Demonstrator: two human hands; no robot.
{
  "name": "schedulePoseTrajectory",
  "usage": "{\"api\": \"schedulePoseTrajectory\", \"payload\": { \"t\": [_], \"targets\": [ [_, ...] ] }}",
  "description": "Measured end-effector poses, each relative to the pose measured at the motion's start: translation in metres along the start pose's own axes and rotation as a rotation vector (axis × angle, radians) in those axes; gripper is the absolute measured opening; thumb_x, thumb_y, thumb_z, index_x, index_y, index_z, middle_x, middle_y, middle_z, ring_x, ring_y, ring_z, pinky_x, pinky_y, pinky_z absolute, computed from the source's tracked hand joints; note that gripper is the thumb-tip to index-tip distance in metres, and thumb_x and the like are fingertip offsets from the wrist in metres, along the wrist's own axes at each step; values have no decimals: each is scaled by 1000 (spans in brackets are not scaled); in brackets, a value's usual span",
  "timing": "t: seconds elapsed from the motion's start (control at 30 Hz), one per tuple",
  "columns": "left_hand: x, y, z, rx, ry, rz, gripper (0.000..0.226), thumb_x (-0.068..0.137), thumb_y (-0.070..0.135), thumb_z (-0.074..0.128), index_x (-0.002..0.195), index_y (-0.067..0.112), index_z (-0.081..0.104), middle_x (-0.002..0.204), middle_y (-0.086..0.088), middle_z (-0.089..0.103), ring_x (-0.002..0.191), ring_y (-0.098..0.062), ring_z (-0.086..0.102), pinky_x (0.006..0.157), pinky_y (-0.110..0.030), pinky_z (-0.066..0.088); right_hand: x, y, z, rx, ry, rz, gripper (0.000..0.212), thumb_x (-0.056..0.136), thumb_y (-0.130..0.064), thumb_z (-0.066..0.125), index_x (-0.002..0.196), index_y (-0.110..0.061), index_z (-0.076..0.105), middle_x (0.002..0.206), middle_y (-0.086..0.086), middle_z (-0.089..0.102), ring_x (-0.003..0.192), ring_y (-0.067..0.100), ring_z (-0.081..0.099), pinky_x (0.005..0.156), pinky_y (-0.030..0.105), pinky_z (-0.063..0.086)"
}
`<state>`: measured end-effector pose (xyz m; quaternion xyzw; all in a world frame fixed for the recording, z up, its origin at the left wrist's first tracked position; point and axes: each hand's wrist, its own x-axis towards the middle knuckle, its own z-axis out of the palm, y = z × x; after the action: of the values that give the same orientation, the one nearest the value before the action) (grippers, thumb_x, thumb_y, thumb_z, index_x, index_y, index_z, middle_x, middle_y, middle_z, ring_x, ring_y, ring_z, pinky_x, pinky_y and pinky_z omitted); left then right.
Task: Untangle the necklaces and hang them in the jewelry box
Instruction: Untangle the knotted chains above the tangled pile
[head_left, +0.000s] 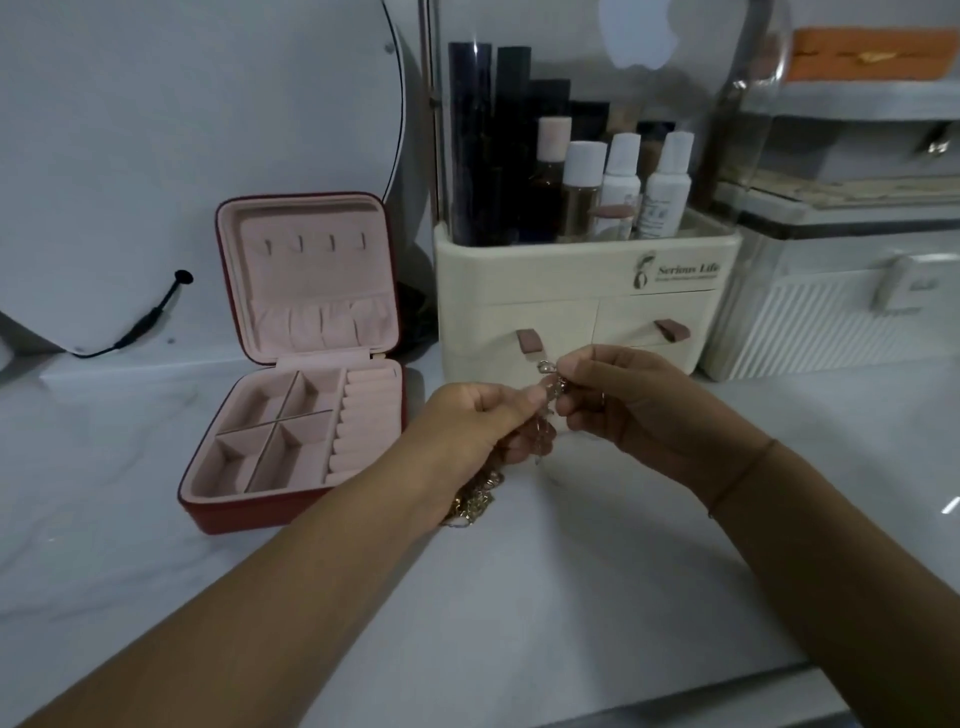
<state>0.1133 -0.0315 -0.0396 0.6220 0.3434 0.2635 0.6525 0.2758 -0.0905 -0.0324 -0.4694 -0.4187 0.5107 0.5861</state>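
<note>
"Two hands on the necklaces (546, 402)?"

"Yes. The left hand (467, 423) pinches the silvery tangle between thumb and curled fingers. The right hand (623, 400) pinches the same knot from the other side, its fingertips nearly meeting the left's. How many chains are knotted there I cannot tell."

"Where does the rest of it go?"

"A gold chain (475, 501) hangs out from under the left palm and bunches on the white counter (571, 597) just below the grip. A small silver loop stands up just above the pinch."

"And the jewelry box (234, 514)?"

"Well off to the left of the grip, on the same counter, apart from both hands. Its lid stands upright, with a row of small hooks (314, 243) in the pink lining above a gathered pocket. The tray below is split into compartments."

"What is behind the grip?"

"A cream organiser (571, 296) with two drawers, just beyond the right hand's knuckles, with bottles (621, 182) standing in its top. A round mirror (156, 130) leans farther left, behind the box. A thin band (743, 475) circles the right wrist."
</note>
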Motion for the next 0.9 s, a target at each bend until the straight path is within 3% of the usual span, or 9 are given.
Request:
{"api": "schedulePoseTrajectory", "payload": {
  "t": [0.07,0.2,0.3,0.4,0.47,0.67,0.9],
  "targets": [
    [1,0,1,17,16,1,25,88,32,62,82,8,69,74,-9,72,72,-20,61,62,-27,46,0,0,-1,25,-9,33,7,91,-4,51,91,-1,57,71,9,63,59,10,62,55,20,52],
    [4,-2,2,-75,9,15,22,93,23,57,86,5,68,70,-4,72,69,-15,68,71,-23,55,-1,1,-1,1,-51,48,18,91,2,49,106,-2,58,72,8,60,61,11,60,56,21,53],
    [6,-2,0,-123,-32,13,24,89,25,60,92,3,69,80,-8,73,75,-16,69,79,-26,55,0,1,-2,-8,-37,5,27,89,4,52,115,-1,57,73,7,60,64,10,61,63,22,55],
    [5,-3,-1,-90,-57,16,16,84,18,67,93,5,70,79,-7,72,69,-11,66,74,-22,53,-1,-1,-1,0,-44,-44,34,83,2,57,117,2,58,77,9,61,67,12,62,68,22,55],
    [4,-2,-1,-74,-60,18,12,83,11,69,92,5,70,77,-7,72,66,-10,64,71,-21,51,-1,-1,0,-13,-52,-58,36,76,-2,61,113,1,60,77,9,62,66,12,62,67,21,55],
    [2,1,-1,-87,-33,0,5,82,11,69,85,8,72,74,-5,72,65,-8,66,70,-18,54,-1,-2,-2,-28,-72,-95,9,78,-4,66,81,-10,59,75,7,61,65,12,60,66,20,53],
    [2,2,0,-72,-77,11,8,83,12,68,90,9,71,82,-7,74,75,-11,68,83,-26,53,-1,-2,-2,-2,-76,-94,13,75,-5,61,86,-8,56,78,11,56,63,12,58,64,21,53]
  ]
}}
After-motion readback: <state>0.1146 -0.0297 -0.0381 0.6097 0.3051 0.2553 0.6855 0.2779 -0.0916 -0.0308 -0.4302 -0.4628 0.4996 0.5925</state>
